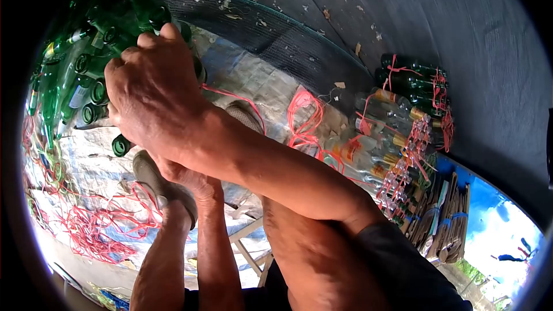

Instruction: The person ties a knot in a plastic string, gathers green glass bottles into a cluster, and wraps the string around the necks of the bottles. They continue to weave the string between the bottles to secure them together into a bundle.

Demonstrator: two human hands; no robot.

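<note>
1. Green bottle (pixel 121 145): left of centre, beside the hands; its mouth end points left and up, its body hidden, so its full long axis cannot be told.
2. Pink twine (pixel 98 231): loose tangle, near left.
3. Left hand (pixel 185 176): beneath the right, mostly covered; cannot tell how its fingers stand.
4. Right hand (pixel 152 92): crosses above the left, back up, fingers bent and close together among the bottles; tips hidden, grip cannot be told.
5. Bottle pile (pixel 83 64): far left, green; leftmost necks point near, those beside the right hand show their mouths.
6. Clear bottles (pixel 377 132): right, tied with pink twine.
7. Dark bottles (pixel 412 83): far right, lying side by side, tied.
</note>
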